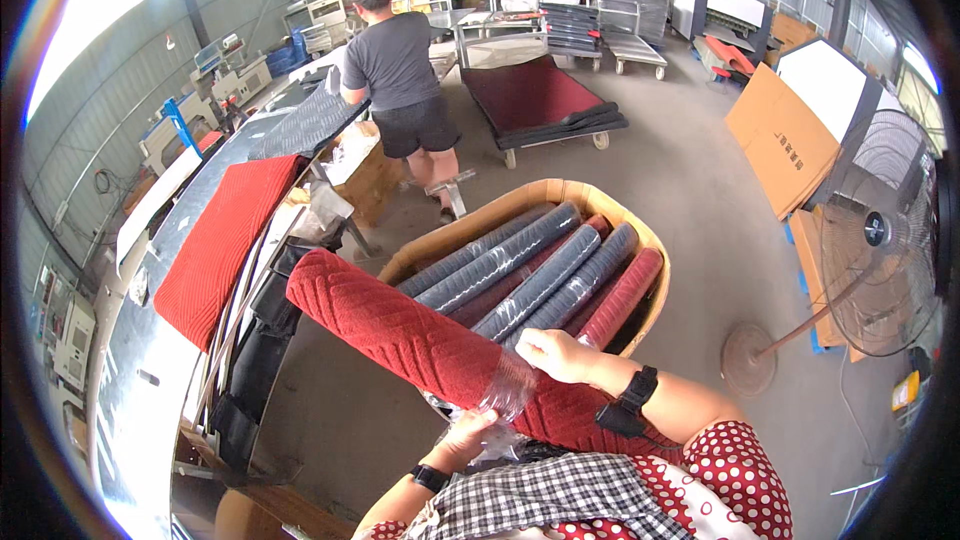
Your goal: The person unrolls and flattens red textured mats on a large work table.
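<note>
A thick red quilted mat roll lies slantwise in front of me, its far end to the upper left. A band of clear plastic film wraps its middle, with loose crinkled film hanging below. My left hand is closed at the near edge of the roll, pinching the film. My right hand is curled into a fist against the top of the roll, beside the band; what its fingers hold is hidden. Just beyond, a cardboard box holds several grey-blue mat rolls and red mat rolls.
On the left runs a long worktable with a flat red ribbed mat. A person stands at its far part by a grey mat. A trolley carries dark red mats. To the right are a pedestal fan and a cardboard sheet.
</note>
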The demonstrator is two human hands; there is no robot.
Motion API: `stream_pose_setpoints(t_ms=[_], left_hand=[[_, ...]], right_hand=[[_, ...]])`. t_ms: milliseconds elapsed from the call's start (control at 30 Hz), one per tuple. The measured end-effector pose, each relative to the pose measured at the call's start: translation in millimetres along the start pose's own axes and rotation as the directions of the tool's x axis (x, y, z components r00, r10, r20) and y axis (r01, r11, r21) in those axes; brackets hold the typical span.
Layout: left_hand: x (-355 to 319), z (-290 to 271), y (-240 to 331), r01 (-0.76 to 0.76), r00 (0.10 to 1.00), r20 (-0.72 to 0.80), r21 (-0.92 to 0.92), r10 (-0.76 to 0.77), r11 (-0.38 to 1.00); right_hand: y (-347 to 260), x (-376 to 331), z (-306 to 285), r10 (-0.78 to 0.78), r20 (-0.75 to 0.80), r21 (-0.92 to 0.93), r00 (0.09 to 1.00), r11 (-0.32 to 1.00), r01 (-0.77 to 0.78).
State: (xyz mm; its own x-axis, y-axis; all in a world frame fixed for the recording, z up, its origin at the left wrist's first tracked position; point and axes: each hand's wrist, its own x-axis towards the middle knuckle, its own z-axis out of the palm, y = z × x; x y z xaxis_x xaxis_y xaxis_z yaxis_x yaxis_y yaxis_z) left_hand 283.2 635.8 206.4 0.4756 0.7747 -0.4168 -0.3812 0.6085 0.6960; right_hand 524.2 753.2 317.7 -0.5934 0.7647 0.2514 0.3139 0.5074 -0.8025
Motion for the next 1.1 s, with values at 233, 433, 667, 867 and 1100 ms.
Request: stream_pose_setpoints(t_ms=[233,433,667,867,1100], left_hand=[[4.7,-4.5,-7.2,-0.180,0.981,-0.064,0.035,0.182,0.983],[-7.4,15.1,35.0,0.018,0.971,-0.234,0.289,0.053,0.957],[16.0,5.8,63.6,-0.427,0.852,0.069,0.664,0.519,0.613],[51.0,-8.9,23.4,-0.286,0.906,0.080,0.841,0.417,0.460],[28.0,6.7,78.2,-0.248,0.824,-0.108,0.814,0.557,0.525]], right_hand=[[-60.2,33.8,-28.8,0.181,0.009,0.836,0.983,0.537,-0.107],[-170.2,84.4,-99.7,-0.073,-0.268,0.922,0.961,0.268,0.278],[-206.5,42.0,-67.4,-0.408,0.169,0.911,0.897,0.412,0.016],[-183.2,15.8,-83.8,-0.338,0.074,0.945,0.938,0.325,0.043],[21.1,-49.6,-61.5,0.195,-0.156,0.401,0.968,0.908,-0.119]])
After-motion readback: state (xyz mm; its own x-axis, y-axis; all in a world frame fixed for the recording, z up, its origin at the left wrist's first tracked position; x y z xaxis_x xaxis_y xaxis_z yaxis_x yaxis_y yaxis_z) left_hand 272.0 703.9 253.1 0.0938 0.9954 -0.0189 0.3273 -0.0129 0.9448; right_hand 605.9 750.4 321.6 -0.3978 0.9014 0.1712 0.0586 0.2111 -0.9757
